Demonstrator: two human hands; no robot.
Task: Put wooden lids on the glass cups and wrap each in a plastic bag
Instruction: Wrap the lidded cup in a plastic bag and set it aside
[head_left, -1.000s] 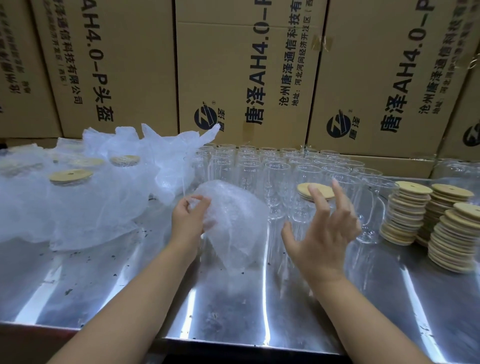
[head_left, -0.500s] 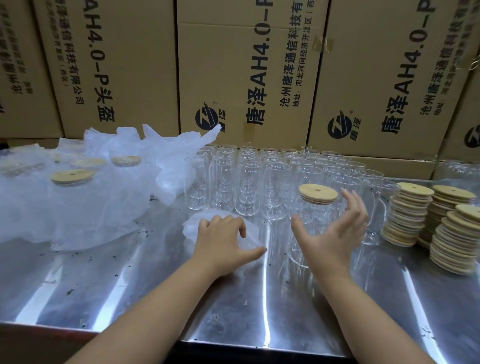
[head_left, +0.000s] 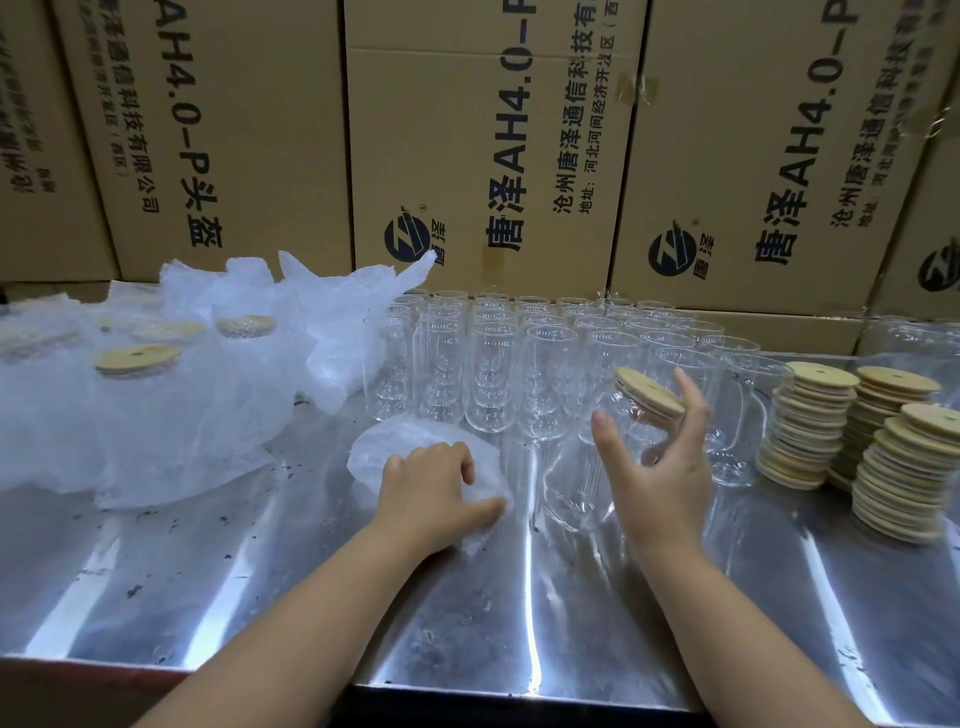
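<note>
Head camera, single wide-angle view: looks forward and down from above the near edge of the desk (head_left: 467, 623), close over it, facing stacked cartons (head_left: 488, 156) behind.

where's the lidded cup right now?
Head view, right of centre: the lidded cup is tilted in the right hand, in front of the rows of open cups, between the lid stacks and the plastic bag under the left hand.
</note>
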